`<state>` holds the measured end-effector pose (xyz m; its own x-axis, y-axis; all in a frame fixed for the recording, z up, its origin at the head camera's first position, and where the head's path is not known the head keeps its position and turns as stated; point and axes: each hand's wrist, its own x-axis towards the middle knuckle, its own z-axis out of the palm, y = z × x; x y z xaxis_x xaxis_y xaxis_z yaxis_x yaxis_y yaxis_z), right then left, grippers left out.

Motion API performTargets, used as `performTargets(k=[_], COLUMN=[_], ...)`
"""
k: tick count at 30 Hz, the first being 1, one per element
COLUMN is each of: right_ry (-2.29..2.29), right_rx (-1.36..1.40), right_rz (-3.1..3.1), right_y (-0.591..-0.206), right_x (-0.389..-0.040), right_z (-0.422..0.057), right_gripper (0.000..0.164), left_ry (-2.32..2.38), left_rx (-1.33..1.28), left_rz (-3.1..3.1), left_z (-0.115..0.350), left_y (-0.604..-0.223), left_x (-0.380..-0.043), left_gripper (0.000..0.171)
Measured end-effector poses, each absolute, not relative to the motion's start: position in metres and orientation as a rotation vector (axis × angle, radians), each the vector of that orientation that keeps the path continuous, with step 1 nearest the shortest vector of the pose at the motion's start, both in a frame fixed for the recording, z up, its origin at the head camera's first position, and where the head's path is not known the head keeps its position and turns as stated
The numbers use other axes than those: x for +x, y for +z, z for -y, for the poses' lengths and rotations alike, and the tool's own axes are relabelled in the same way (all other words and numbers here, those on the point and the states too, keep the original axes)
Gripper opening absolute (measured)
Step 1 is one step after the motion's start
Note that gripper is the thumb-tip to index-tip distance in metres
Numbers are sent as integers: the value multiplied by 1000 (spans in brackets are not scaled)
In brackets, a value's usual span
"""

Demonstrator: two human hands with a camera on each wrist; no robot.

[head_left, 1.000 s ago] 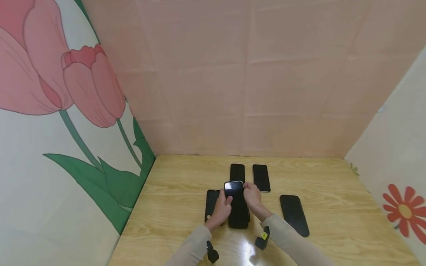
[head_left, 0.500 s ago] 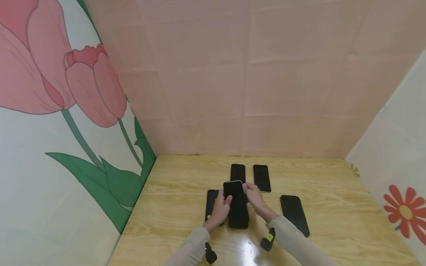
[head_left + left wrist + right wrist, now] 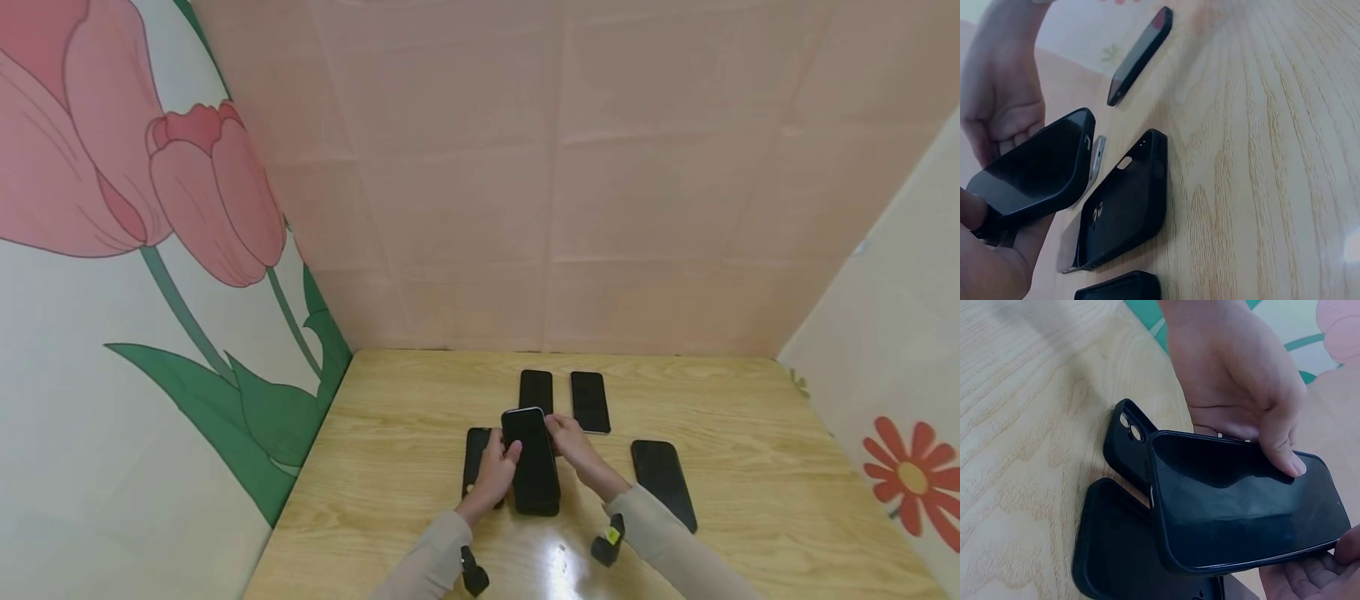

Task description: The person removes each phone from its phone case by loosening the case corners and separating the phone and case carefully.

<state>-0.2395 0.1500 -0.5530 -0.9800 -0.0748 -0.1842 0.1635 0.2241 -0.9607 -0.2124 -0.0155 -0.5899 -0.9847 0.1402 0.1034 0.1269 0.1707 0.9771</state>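
A smartphone (image 3: 534, 454) with a dark, glossy screen sits in a black phone case, held tilted above the table. My left hand (image 3: 495, 473) grips its left long edge, the thumb (image 3: 1288, 464) lying over the screen. At the upper right corner my right hand (image 3: 576, 450) pinches the edge, its fingers (image 3: 1304, 575) curled beneath. Under the phone an open black case (image 3: 1125, 203) rests on the table, inner side up. A second black case (image 3: 1127, 440) with round camera holes lies to the left, partly hidden by my left hand.
Two dark phones, one at the back middle (image 3: 536, 388) and one to its right (image 3: 590, 402), lie on the wood-grain table (image 3: 405, 467). Another dark phone (image 3: 660, 479) lies by my right forearm. A pink wall (image 3: 555, 250) closes off the back.
The held phone has tilted a little and shifted slightly left; the bright reflection at its top is gone. My right wrist has swung outward to the right while its fingers stay at the corner.
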Motion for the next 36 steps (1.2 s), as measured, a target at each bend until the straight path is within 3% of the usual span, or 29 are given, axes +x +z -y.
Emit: performTargets(k=[21,36], right_ry=[-1830,-1716], right_rx=[-184,-65], right_rz=[-2308,-2357], right_y=[-572,-572], right_x=[-228,-224], right_z=[-158,-151], right_gripper=[42,30], left_ry=[2120,2150], left_rx=[120,43], left_rz=[-2389,-2360], left_z=[23,27], left_y=[-579,-562], left_x=[-219,-223], left_gripper=[19,20])
